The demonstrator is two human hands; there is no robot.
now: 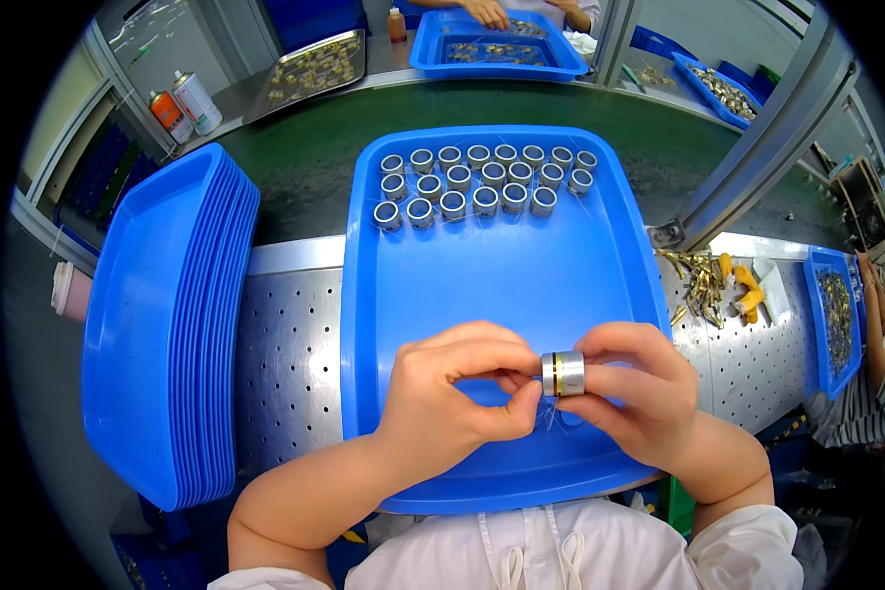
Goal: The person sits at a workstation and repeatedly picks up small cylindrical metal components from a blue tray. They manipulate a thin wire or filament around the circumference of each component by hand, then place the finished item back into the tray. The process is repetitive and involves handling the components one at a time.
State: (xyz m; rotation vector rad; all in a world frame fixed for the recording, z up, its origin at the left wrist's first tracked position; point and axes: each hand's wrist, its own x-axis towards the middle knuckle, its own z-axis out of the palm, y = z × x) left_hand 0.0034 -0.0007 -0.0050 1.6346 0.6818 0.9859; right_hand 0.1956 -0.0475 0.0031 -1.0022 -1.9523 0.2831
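A short silvery metal cylinder [570, 375] with dark and gold bands is gripped sideways between the thumb and fingers of my right hand [649, 393]. My left hand [452, 393] is pinched close to the cylinder's left end; what its fingertips hold, if anything, is hidden. Fine pale strands [551, 418] show just below the fingertips. Both hands are above the near part of a large blue tray [492, 285]. Toward its far end, several similar open-topped metal rings [459, 178] stand upright in three rows, with thin strands sticking out among them.
Nested blue trays [172, 334] stand at the left. Brass-coloured pieces [703, 285] and yellow objects [747, 295] lie on the perforated metal table [290, 364] to the right. Beyond runs a green belt [305, 157], beside a metal post [767, 147]. Other people work across the belt and at far right.
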